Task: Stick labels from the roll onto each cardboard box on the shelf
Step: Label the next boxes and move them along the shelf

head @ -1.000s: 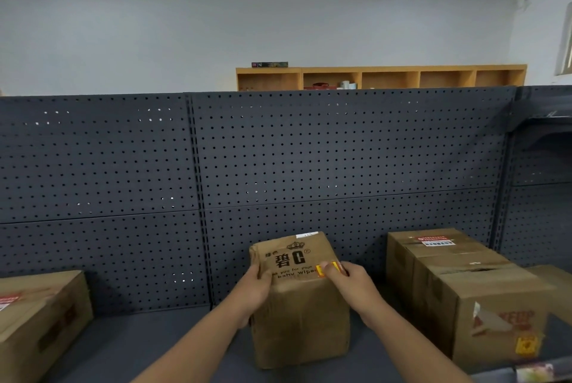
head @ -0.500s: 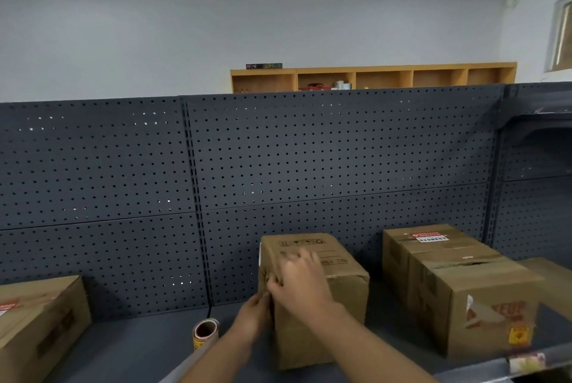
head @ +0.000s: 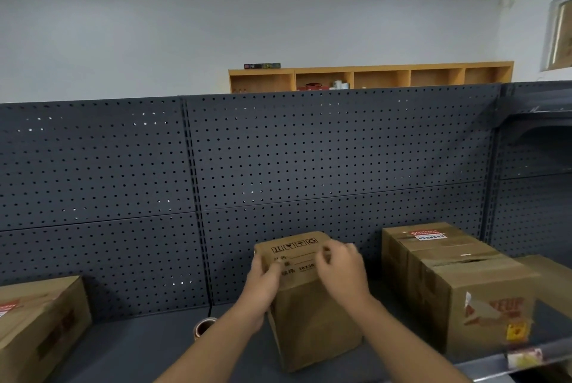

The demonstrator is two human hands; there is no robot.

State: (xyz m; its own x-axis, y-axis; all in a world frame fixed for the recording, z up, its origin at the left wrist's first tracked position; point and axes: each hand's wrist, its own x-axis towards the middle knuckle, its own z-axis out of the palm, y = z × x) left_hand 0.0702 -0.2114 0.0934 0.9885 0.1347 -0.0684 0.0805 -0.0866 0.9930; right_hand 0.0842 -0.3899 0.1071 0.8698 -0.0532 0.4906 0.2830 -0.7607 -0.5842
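Left hand [head: 263, 282]: fingers curled around the upper left edge of the small cardboard box [head: 312, 320]. Right hand [head: 342, 271]: fingers bent, pressing its printed top (any label beneath is hidden). Label roll [head: 202, 327]: just left of the left forearm on the grey shelf [head: 123, 351]. Larger box [head: 458, 283]: right of the right hand, narrow gap between.

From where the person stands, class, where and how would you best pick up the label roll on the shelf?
Probably by its rim, from above: the label roll lies flat, open core upward, on the shelf, with free space left of the left hand and middle box.
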